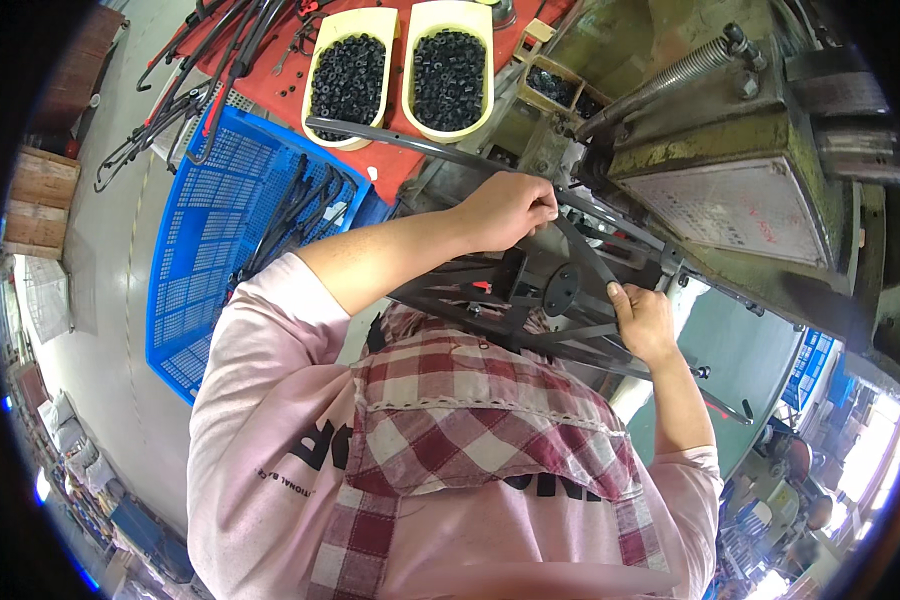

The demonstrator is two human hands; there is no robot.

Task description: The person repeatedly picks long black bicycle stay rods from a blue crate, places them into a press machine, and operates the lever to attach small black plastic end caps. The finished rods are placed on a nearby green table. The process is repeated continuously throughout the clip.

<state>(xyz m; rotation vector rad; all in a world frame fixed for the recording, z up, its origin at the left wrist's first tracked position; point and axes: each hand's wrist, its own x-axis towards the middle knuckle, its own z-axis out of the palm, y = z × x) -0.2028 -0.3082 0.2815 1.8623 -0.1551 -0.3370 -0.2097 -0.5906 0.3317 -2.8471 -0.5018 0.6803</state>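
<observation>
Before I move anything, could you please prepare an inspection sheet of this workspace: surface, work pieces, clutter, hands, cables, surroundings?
Surface: red table cover, bearing two yellow bins of small black parts.
Work pieces: dark flat bar between the hands; dark round plate close by.
Clutter: wrench-like tool on the cover.
Left hand: fingers closed at the bar's upper end.
Right hand: thumb at its lower end; fingers mostly hidden.
Cables: nothing seen.
Surroundings: blue crate with dark rods, left; greenish machine with coil spring, right.
</observation>
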